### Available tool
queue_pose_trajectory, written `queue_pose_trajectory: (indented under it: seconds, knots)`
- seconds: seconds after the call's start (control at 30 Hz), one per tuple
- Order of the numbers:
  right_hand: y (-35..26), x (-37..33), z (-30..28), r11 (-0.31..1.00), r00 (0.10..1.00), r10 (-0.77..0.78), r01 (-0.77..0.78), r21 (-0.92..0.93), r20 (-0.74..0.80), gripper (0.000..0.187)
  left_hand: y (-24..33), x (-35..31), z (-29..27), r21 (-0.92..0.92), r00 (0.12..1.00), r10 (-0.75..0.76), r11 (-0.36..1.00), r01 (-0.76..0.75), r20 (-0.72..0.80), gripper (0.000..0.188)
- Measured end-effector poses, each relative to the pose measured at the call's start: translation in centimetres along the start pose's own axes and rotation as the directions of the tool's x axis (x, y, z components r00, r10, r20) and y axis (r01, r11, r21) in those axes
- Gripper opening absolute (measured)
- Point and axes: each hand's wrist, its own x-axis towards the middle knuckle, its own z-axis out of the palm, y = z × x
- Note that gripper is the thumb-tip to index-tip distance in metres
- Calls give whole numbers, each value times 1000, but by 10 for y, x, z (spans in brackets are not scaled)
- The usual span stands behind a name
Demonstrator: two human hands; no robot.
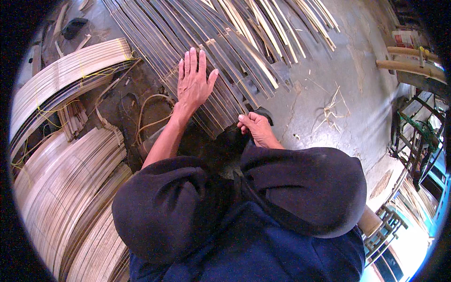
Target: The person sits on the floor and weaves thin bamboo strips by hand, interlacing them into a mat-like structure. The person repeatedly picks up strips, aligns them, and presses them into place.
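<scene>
Long, thin dark slats [164, 37], which look like split bamboo, lie side by side in front of me, with narrow pale cross strips running over them. My left hand [192, 84] rests flat on these slats, fingers stretched out and pointing away from me. Close to the near right edge of the slats is my right hand [256, 128], its thumb and fingertips pinched together. What sits between those fingertips is too small to make out. My knees [300, 188] are bent up on either side below my hands.
Loose pale strips [282, 28] spread out at the far right of the slats. Tied bundles of curved slats [70, 70] and more stacked bundles [66, 188] fill the left side. Thin shavings [333, 110] lie on the grey floor. A dark metal frame [418, 136] stands at right.
</scene>
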Motion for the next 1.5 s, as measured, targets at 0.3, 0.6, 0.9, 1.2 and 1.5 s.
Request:
queue_pose_trajectory:
  seconds: [0.3, 0.6, 0.9, 1.2, 1.5]
  knots:
    - [7, 2, -7, 994, 991, -90, 82, -77, -103, 24, 5, 2, -6, -36, 999, 2, 999, -1, 35, 75]
    - [-16, -7, 0, 941, 958, 24, 75, 330, -285, 23, 8, 3, 1, -3, 987, -13, 1000, 14, 163, 68]
    - [0, 3, -12, 977, 974, -157, 178, 117, -164, 22, 10, 2, -1, -3, 995, 35, 999, -35, 95, 58]
    - [-10, 10, -18, 931, 912, -121, 242, 275, -392, 22, 15, 6, -3, 53, 986, 93, 993, -101, 136, 55]
    - [-8, 13, -24, 948, 924, -214, 275, 162, -316, 20, 19, 5, 2, -33, 988, 44, 999, -39, 151, 56]
